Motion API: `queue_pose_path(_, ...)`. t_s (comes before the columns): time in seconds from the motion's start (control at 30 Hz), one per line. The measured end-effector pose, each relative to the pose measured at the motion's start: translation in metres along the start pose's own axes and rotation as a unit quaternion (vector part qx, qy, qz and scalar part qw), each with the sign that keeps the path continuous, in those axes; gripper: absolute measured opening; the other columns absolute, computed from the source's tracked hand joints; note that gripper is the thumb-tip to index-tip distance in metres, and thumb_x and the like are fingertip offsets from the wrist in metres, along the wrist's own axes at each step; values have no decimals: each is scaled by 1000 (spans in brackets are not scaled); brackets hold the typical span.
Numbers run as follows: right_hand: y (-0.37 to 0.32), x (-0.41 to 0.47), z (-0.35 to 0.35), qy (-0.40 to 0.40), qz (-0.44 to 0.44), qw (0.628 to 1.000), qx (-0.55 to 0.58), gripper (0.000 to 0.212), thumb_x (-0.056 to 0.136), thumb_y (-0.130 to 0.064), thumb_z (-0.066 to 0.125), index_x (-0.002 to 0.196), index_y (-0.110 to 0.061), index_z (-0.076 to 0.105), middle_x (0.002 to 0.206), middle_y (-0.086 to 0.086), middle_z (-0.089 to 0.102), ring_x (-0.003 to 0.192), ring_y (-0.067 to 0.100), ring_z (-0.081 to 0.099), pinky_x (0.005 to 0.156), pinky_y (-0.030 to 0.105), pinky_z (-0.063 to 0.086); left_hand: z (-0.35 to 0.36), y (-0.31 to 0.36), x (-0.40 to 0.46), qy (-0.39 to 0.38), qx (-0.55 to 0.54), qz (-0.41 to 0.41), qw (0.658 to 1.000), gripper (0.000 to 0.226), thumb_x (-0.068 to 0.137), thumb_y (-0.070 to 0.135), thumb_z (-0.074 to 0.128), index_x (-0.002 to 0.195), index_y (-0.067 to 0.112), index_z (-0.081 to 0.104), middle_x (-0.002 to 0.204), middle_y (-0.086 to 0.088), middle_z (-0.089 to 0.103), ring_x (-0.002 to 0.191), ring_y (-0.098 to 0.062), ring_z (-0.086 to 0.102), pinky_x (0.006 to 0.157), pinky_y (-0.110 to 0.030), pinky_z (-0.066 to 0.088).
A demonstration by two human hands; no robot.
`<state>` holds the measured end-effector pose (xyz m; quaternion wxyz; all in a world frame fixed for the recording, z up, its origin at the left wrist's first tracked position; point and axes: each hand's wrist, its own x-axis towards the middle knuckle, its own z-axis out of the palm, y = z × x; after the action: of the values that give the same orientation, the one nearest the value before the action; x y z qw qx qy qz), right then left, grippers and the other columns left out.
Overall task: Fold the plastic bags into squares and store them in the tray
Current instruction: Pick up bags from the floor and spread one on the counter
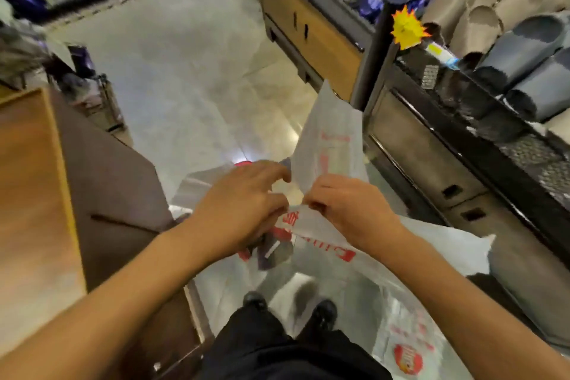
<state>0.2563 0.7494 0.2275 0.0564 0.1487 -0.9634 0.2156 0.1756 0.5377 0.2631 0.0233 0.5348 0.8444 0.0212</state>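
A translucent white plastic bag [331, 139] with red print is held in mid-air between my hands. One part of it sticks up and away from me, the rest hangs down over my legs. My left hand [243, 203] grips the bag's lower part with curled fingers. My right hand [345, 207] pinches the bag at the fold, close beside the left hand. A second bag with a round red logo [407, 355] hangs at the lower right. I see no tray in this view.
A wooden counter [34, 188] stands at my left. On the right is a dark metal shelf rack [462, 133] holding grey and beige slippers [524, 49]. A pale tiled floor [191, 65] stretches ahead, and my black shoes [320, 311] show below.
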Motion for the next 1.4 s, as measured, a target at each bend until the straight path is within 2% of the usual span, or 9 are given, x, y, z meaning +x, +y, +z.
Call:
queue_pose_path(0.13,-40,46,22,-25,-103,993,-49,35,61,-13,93,91,-22,78,88,-1,69,79,22,68,64,24,48,1,-25,-64,57,54,-26,997,2,82,35,74,84,34,73,157,-8,41,145,-40,33,107,-52,32)
queue_pose_path(0.27,-87,92,48,-39,-216,971,-98,38,54,-9,93,88,-19,77,85,1,71,79,25,69,73,32,51,5,-60,-116,24,99,-47,994,12,78,31,81,75,33,70,160,-2,38,151,-37,25,119,-54,17)
queue_pose_path(0.4,-126,130,79,-25,-294,948,-118,41,54,-3,92,87,-22,75,74,-4,65,74,24,67,102,45,36,13,-94,-170,54,130,-103,985,17,75,19,84,77,27,69,125,2,67,141,-33,43,116,-55,18)
queue_pose_path(0.57,-170,165,109,-18,-286,957,-48,32,63,-12,95,86,-27,77,77,-8,69,72,19,66,92,36,37,16,-125,-229,86,126,-204,967,19,75,12,79,81,28,69,82,11,65,103,-20,50,96,-45,27)
queue_pose_path(0.73,-201,205,127,-75,-280,955,55,5,85,-22,72,87,-26,74,83,-11,68,75,17,66,85,31,34,18,-140,-273,117,72,-292,947,13,77,20,78,83,28,70,76,12,60,87,-17,41,81,-39,25)
queue_pose_path(0.87,-217,243,136,-154,-274,940,132,6,90,-30,73,87,-25,71,86,-17,58,75,7,55,79,34,41,9,-138,-298,194,31,-388,900,26,94,36,47,84,29,69,76,15,62,82,-13,38,75,-36,21)
queue_pose_path(1.0,-222,277,157,-196,-313,918,146,18,87,-39,74,85,-22,68,104,-15,54,82,-1,42,75,34,39,6,-134,-326,209,33,-471,856,26,99,30,50,88,27,73,83,13,69,78,-21,48,74,-39,28)
queue_pose_path(1.2,-257,349,202,-289,-391,874,18,44,78,-62,53,89,-23,71,93,-9,67,91,18,54,77,33,22,-1,-138,-376,150,-22,-642,752,28,101,34,51,94,31,78,96,13,73,91,-17,53,75,-29,10)
queue_pose_path(1.4,-321,419,245,-288,-423,859,-30,23,91,-48,67,86,-26,65,77,-13,58,87,9,44,106,42,27,28,-162,-473,194,-53,-706,679,38,101,42,44,82,28,74,86,11,69,88,-19,53,84,-50,40)
